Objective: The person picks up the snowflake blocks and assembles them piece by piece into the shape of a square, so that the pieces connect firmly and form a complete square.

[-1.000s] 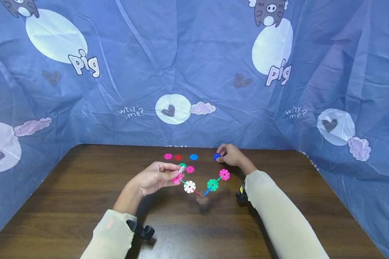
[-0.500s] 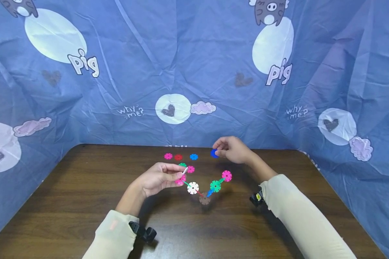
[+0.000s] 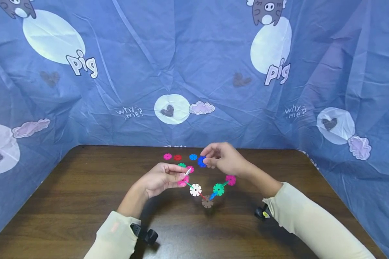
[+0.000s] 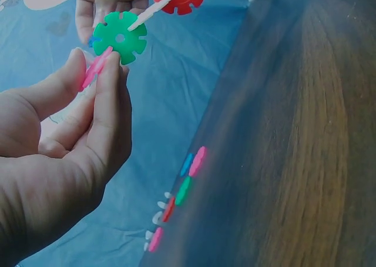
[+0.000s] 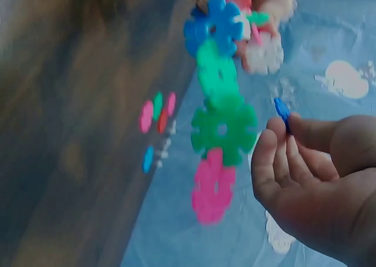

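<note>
While the left hand pinches its ten-o'clock tip, the V-shaped notched-disc chain points to six o'clock, its free arm toward two; at twelve, the right hand pinches a dark-blue disc.

Stretches out dark brown and wood-grained as a table, rounded at the far corners. Carries, near the far edge, a row of notched discs: starting toward the left edge, a pink disc, just beside it a red disc, and a light blue disc around mid-edge. Bears, slightly closer to the near edge, a green disc and a second pink disc, both partly hidden.
</note>
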Demonstrator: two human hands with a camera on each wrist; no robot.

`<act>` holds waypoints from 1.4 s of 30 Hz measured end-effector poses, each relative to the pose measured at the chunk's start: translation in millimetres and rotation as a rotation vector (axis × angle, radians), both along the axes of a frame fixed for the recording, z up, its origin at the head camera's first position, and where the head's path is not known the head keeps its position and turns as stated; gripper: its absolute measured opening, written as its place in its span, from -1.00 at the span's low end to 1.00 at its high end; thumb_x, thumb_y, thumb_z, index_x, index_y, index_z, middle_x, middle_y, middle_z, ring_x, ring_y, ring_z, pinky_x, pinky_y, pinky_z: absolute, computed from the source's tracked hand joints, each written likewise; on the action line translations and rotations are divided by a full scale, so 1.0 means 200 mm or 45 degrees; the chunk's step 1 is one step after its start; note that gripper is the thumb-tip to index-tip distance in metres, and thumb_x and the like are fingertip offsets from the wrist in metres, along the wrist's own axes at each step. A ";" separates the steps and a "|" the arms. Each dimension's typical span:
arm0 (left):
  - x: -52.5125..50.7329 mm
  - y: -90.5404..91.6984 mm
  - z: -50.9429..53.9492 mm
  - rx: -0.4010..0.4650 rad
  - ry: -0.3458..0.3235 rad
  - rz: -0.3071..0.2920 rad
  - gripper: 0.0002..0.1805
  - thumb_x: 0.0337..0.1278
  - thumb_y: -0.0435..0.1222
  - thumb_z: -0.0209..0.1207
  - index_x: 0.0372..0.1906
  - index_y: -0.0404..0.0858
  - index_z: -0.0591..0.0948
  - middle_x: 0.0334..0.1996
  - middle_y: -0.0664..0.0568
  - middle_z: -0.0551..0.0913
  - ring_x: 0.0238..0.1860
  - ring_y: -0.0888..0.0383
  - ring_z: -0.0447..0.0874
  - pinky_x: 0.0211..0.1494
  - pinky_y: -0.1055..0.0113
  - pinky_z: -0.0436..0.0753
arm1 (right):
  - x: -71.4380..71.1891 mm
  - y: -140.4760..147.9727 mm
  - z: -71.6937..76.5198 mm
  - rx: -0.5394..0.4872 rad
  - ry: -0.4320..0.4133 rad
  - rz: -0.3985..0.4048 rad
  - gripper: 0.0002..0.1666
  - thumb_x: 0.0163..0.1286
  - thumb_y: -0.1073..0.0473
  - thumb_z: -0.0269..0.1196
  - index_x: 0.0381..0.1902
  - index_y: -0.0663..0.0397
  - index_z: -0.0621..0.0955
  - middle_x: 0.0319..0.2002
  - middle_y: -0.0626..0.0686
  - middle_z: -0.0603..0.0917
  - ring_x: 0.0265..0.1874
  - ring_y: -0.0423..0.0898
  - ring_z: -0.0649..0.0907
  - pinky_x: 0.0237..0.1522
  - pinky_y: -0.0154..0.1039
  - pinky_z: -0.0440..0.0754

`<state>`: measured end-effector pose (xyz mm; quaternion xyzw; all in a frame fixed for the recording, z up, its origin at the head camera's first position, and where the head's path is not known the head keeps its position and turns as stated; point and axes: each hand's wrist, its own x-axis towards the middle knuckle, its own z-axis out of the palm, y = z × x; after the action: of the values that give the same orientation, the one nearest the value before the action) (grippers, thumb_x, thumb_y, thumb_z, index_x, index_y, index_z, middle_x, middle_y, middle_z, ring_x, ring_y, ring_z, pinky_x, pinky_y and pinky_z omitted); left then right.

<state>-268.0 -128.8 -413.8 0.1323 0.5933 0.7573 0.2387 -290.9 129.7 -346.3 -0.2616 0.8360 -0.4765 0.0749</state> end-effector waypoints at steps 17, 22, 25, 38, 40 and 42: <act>0.01 0.03 0.02 -0.025 0.013 -0.017 -0.72 0.39 -0.54 0.15 0.11 -0.56 0.63 -0.20 -0.03 0.78 -0.17 0.14 0.78 0.09 0.15 0.72 | 0.09 -0.11 -0.08 -0.199 -0.258 -0.147 -0.81 0.44 0.42 0.26 -0.02 0.36 0.67 -0.29 0.16 0.73 -0.33 -0.03 0.75 -0.13 -0.08 0.77; 0.02 0.05 0.02 -0.020 0.026 -0.002 -0.66 0.42 -0.54 0.11 0.18 -0.66 0.53 -0.22 -0.02 0.78 -0.14 0.15 0.78 0.12 0.14 0.71 | 0.08 -0.12 -0.09 -0.221 -0.226 -0.126 -0.81 0.44 0.44 0.24 -0.03 0.39 0.68 -0.33 0.15 0.73 -0.39 -0.06 0.71 -0.18 -0.11 0.78; 0.03 0.06 0.03 -0.036 0.051 0.030 -0.64 0.42 -0.55 0.10 0.20 -0.71 0.48 -0.24 -0.02 0.78 -0.16 0.16 0.78 0.10 0.14 0.72 | 0.08 -0.13 -0.09 -0.214 -0.184 -0.123 -0.82 0.43 0.45 0.25 -0.06 0.39 0.70 -0.34 0.14 0.74 -0.42 -0.10 0.70 -0.22 -0.17 0.78; 0.04 0.07 0.04 -0.138 0.143 0.089 -0.66 0.36 -0.58 0.15 0.13 -0.75 0.49 -0.33 0.00 0.76 -0.27 0.23 0.76 0.00 0.16 0.76 | 0.08 -0.16 -0.09 -0.187 -0.144 -0.118 -0.86 0.38 0.48 0.28 -0.13 0.40 0.71 -0.35 0.15 0.74 -0.45 -0.10 0.70 -0.25 -0.19 0.77; 0.04 0.06 0.04 -0.127 0.119 0.073 -0.68 0.36 -0.59 0.14 0.12 -0.73 0.51 -0.34 0.03 0.75 -0.26 0.22 0.75 0.03 0.13 0.75 | 0.07 -0.16 -0.09 -0.184 -0.163 -0.094 -0.85 0.39 0.48 0.27 -0.11 0.41 0.70 -0.35 0.15 0.73 -0.44 -0.08 0.70 -0.22 -0.14 0.77; 0.03 0.04 0.03 -0.116 0.096 0.051 -0.69 0.37 -0.59 0.12 0.13 -0.71 0.52 -0.31 0.03 0.76 -0.23 0.21 0.76 0.08 0.09 0.73 | 0.07 -0.16 -0.09 -0.189 -0.196 -0.061 -0.84 0.40 0.47 0.26 -0.09 0.43 0.68 -0.34 0.19 0.73 -0.42 -0.07 0.70 -0.18 -0.07 0.78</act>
<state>-262.3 -120.4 -407.3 0.1378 0.6382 0.7286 0.2069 -276.9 98.4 -364.8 -0.2090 0.7962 -0.5574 0.1079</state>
